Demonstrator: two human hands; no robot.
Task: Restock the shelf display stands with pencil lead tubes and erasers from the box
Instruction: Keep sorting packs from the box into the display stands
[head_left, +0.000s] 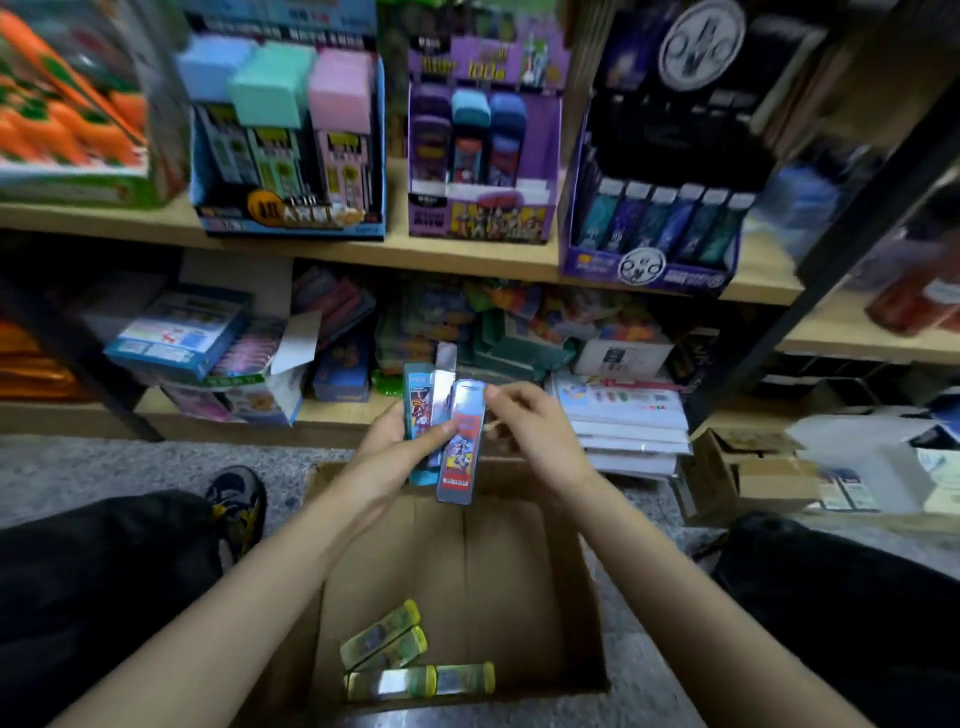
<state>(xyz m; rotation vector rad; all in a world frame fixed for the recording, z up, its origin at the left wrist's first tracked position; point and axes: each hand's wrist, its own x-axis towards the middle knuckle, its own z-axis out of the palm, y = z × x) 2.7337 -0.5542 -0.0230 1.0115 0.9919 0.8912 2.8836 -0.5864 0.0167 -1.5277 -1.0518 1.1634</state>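
Note:
My left hand (397, 441) grips a small fan of flat lead tube packs (460, 457), blue and grey with cartoon prints, above the open cardboard box (571, 561). My right hand (530, 421) pinches the top of the grey pack at the right of the fan. In the box bottom lie several yellow-capped clear tubes (387, 639). On the upper shelf stand three display stands: a blue one with pastel eraser blocks (291, 140), a purple one with similar packs (480, 150), and a dark purple one with a row of tubes (665, 223).
The wooden shelf board (467, 257) runs across the view. The lower shelf is crowded with boxes and stacked packets (623, 415). A small open carton (748, 473) sits on the floor at right. My shoe (236, 499) and dark trouser knees flank the box.

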